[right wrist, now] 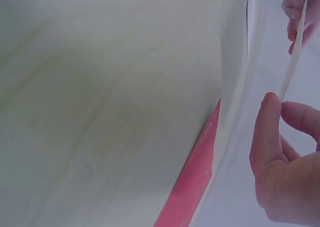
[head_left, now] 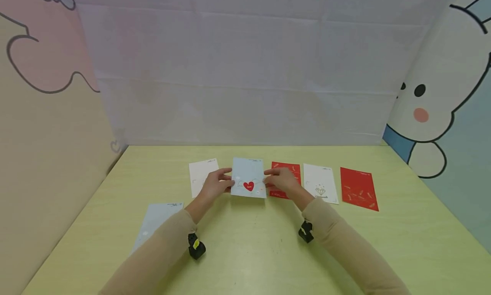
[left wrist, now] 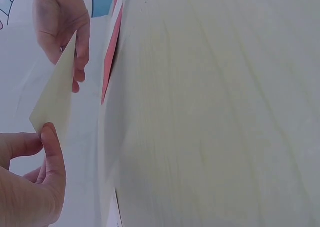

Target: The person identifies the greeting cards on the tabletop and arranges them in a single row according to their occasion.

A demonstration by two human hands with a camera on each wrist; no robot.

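Note:
A pale blue card (head_left: 247,169) with a red heart near its lower edge is raised over the table between both hands. My left hand (head_left: 215,183) pinches its left edge with thumb and finger. At the opposite edge, my right hand (head_left: 283,180) pinches it too. The left wrist view shows the card's plain side (left wrist: 57,97) slanting between the hands; in the right wrist view the card (right wrist: 295,57) appears nearly edge-on. Behind my left hand lies a white card (head_left: 198,171), partly covered. A red card (head_left: 289,167) lies behind my right hand.
Farther right on the yellowish table (head_left: 253,252) lie a white card (head_left: 320,180) with a gold diamond drawing and another red card (head_left: 358,188). A pale blue card (head_left: 155,218) at left is partly under my left sleeve in view. White cloth (head_left: 245,73) hangs behind the table.

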